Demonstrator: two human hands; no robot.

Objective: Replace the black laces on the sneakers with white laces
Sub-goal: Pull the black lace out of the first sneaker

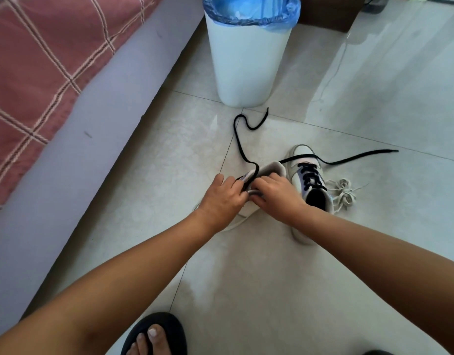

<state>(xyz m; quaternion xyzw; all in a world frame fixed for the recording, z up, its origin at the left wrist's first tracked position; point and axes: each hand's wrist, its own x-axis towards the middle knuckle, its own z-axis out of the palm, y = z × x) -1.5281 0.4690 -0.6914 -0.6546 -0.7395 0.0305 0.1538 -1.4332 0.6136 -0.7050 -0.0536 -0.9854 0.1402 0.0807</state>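
Observation:
Two white sneakers sit on the tiled floor. The left sneaker lies under both hands. My left hand grips its side and pinches the black lace, which runs loose across the floor toward the bin. My right hand holds the sneaker's upper, fingers curled at the eyelets. The right sneaker stands beside it, laced in black, with one black lace end trailing right. A bundle of white laces lies just right of that sneaker.
A white trash bin with a blue liner stands behind the sneakers. A bed with a pink checked cover runs along the left. My foot in a black sandal is at the bottom edge.

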